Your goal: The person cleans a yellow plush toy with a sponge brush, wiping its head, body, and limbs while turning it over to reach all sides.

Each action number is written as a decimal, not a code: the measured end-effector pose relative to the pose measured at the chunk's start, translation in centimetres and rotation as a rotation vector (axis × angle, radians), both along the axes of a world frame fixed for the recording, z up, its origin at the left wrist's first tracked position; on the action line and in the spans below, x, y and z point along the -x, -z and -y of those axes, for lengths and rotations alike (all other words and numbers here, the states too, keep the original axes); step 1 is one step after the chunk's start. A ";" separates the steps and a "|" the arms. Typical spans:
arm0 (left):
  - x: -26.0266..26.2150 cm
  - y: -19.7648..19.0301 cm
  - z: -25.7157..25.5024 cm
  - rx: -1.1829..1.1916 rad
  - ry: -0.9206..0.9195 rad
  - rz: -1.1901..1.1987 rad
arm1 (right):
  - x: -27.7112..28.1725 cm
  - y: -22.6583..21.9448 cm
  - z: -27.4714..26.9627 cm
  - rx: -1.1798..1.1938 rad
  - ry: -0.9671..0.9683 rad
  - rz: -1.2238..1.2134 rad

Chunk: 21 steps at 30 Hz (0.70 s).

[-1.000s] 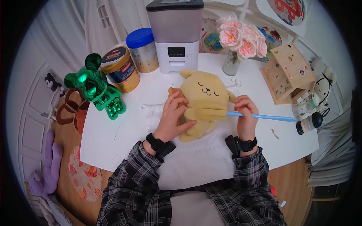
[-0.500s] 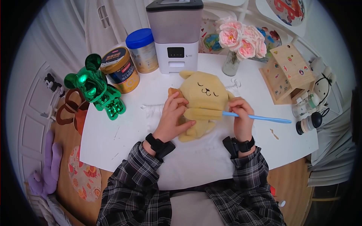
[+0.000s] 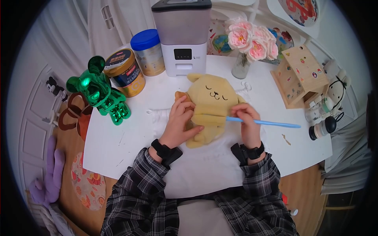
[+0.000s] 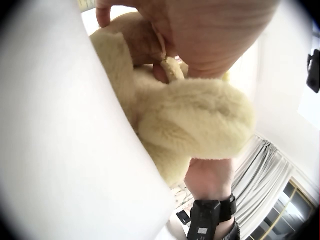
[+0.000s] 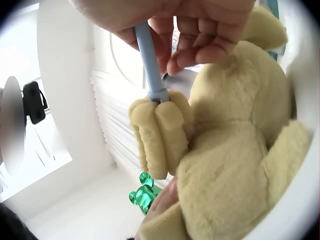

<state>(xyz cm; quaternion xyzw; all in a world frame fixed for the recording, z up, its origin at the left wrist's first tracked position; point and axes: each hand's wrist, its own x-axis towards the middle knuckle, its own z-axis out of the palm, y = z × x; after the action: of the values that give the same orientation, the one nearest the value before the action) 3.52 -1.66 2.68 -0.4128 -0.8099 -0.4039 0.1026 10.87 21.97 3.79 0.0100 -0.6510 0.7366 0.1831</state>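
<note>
White table, plush, blue handle

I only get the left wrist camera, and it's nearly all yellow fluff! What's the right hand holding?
Observer: The right hand holds a smooth, light-blue handle.

Operator: Cool! Does the fluffy toy have a face?

Observer: Yes, the pale-yellow plush toy has closed eyes drawn as curved dark lines.

Operator: Aww, sleepy! Any other animals near the person's left side?

Observer: A shiny, metallic-green bear figure stands near a round gold-and-dark-blue can.
</note>
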 end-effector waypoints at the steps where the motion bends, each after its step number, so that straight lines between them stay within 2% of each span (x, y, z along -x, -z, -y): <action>1: 0.1 0.1 0.0 0.014 0.009 -0.001 | -0.1 -0.3 -0.5 0.008 0.075 -0.055; 4: 0.1 0.2 0.1 0.018 0.003 -0.010 | 0.0 -0.2 -1.9 0.198 0.183 -0.212; 5: 0.1 0.2 0.2 0.012 0.002 -0.010 | 0.1 -0.5 -1.7 0.265 0.170 -0.292; 8: 0.1 0.1 0.0 0.006 0.001 -0.019 | -0.2 -0.4 -1.1 0.347 0.006 -0.242; 11: 0.2 -0.1 0.1 0.017 -0.009 -0.049 | -0.8 -1.0 1.1 0.320 -0.169 -0.113; 14: 0.1 0.0 0.1 0.011 -0.006 -0.058 | -0.5 -0.7 1.7 0.106 -0.223 0.019; 15: 0.0 -0.2 0.1 0.010 -0.004 -0.048 | -0.4 -0.6 1.6 0.016 -0.134 0.038; 18: 0.0 0.0 0.1 0.025 0.004 -0.013 | -0.1 -0.3 -0.5 -0.028 0.002 -0.062; 21: 0.1 0.2 0.2 0.031 0.003 -0.005 | -0.1 -0.3 -1.9 0.066 0.127 -0.221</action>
<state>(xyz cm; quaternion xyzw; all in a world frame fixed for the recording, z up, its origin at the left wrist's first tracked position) 3.39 -1.83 2.53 -0.4164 -0.8153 -0.3903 0.0977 10.93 23.89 4.14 0.0437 -0.6016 0.7389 0.3003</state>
